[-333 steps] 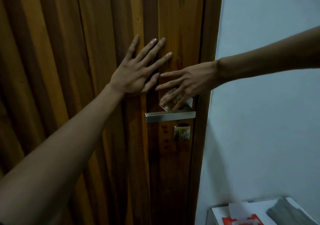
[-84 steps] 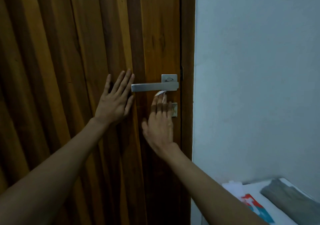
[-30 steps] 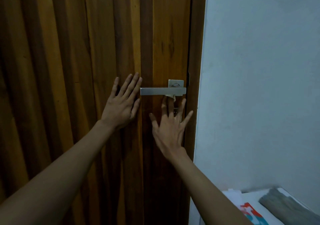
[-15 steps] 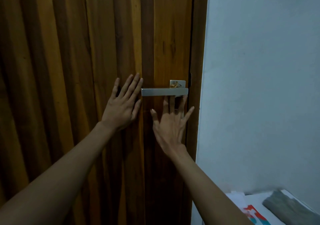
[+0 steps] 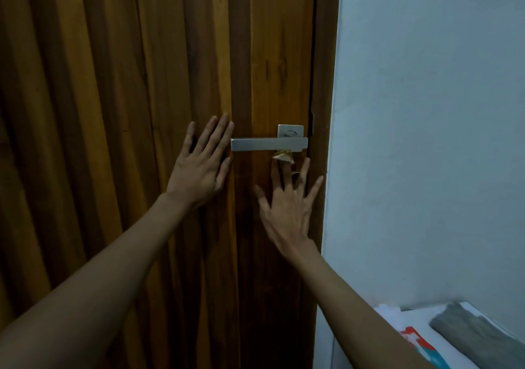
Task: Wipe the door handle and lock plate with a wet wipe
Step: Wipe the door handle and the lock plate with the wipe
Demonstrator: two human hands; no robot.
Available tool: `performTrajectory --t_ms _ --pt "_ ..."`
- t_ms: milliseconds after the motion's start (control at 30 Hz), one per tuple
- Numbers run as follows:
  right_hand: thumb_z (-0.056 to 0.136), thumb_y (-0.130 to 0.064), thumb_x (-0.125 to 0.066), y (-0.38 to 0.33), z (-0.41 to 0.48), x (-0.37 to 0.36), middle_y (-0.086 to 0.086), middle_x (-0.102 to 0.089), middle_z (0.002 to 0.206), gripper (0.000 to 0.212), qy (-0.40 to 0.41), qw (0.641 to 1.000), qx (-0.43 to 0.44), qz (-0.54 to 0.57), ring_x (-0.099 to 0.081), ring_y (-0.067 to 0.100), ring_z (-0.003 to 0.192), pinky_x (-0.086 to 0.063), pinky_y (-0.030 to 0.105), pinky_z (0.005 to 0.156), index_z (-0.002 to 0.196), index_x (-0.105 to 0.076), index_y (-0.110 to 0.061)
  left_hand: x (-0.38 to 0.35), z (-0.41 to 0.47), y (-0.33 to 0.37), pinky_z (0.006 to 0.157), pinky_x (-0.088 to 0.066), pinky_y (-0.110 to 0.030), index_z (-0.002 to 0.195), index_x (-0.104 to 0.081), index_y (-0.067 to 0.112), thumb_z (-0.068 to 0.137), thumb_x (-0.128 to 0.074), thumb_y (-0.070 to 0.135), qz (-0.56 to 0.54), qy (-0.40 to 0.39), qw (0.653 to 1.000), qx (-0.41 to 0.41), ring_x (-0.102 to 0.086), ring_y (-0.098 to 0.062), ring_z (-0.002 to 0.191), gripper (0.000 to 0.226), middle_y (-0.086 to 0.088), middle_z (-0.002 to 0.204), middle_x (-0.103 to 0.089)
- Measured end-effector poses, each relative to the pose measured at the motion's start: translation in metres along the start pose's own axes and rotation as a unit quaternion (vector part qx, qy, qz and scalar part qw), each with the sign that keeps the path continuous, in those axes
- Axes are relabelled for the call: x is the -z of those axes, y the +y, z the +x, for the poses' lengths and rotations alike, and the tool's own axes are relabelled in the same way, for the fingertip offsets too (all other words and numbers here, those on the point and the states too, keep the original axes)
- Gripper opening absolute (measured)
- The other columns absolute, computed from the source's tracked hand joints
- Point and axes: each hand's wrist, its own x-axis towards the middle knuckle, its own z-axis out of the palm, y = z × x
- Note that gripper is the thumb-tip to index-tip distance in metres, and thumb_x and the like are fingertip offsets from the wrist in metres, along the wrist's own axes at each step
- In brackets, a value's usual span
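Note:
A silver lever handle juts left from its square plate on the brown wooden door. My left hand lies flat on the door just left of the handle's tip, fingers straight. My right hand reaches up below the handle with fingers spread. Its fingertips press a small white wet wipe against the door under the handle. The lock plate below the handle is hidden behind my right hand's fingers.
The door frame runs along the right of the door, then a pale wall. At the bottom right a white surface carries a red and blue packet and a grey cloth.
My right hand has dropped slightly, so the wipe shows again under the handle. My left hand has stayed flat on the door. The view shifted a little.

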Motion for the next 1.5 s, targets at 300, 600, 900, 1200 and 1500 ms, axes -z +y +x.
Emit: performTrajectory --t_ms 300,600,900,1200,1500 --pt "0.100 -0.058 -0.030 0.016 0.002 0.011 -0.003 -0.008 0.163 0.069 0.009 0.995 -0.011 0.099 0.017 0.024 0.150 0.004 0.059 0.119 0.155 -0.015 -0.020 -0.002 0.000 0.004 0.124 -0.005 -0.054 0.158 -0.006 0.012 0.103 -0.021 0.041 -0.012 0.015 1.000 0.003 -0.003 -0.021 0.154 0.065 -0.007 0.167 -0.002" --pt "0.101 -0.041 -0.042 -0.013 0.003 0.007 0.006 -0.012 0.164 0.071 0.066 0.965 -0.059 0.247 0.008 0.012 0.150 0.000 0.041 0.124 0.156 -0.006 -0.013 -0.007 0.001 0.011 0.124 -0.004 -0.053 0.158 -0.009 0.011 0.103 -0.020 0.040 -0.018 0.029 0.999 0.030 -0.004 -0.023 0.154 0.064 -0.008 0.166 -0.006" --pt "0.099 -0.054 -0.036 -0.024 0.009 0.003 0.013 -0.010 0.162 0.070 0.025 0.973 -0.056 0.220 -0.004 0.031 0.151 -0.010 0.045 0.123 0.155 -0.014 -0.018 -0.027 -0.019 0.043 0.125 -0.005 -0.049 0.157 -0.007 0.009 0.101 -0.024 0.049 -0.069 0.040 0.991 0.107 0.000 -0.025 0.154 0.071 -0.012 0.166 0.000" --pt "0.100 -0.059 -0.031 0.014 0.014 -0.004 0.011 -0.007 0.164 0.072 0.055 0.993 -0.001 0.106 0.006 0.023 0.152 0.007 0.046 0.123 0.157 -0.010 -0.018 -0.049 -0.058 0.066 0.126 -0.005 -0.043 0.155 -0.008 0.003 0.090 -0.034 0.071 -0.057 0.034 0.991 0.116 -0.008 -0.031 0.153 0.097 -0.017 0.164 -0.003" --pt "0.100 -0.059 -0.032 0.007 0.010 -0.004 0.009 -0.012 0.163 0.070 0.033 0.993 0.074 0.080 0.003 0.020 0.152 0.006 0.044 0.123 0.155 -0.019 -0.018 -0.045 -0.058 0.069 0.125 -0.010 -0.047 0.155 -0.010 0.001 0.081 -0.031 0.086 -0.053 0.014 0.991 0.121 -0.008 -0.031 0.153 0.114 -0.019 0.164 -0.005"
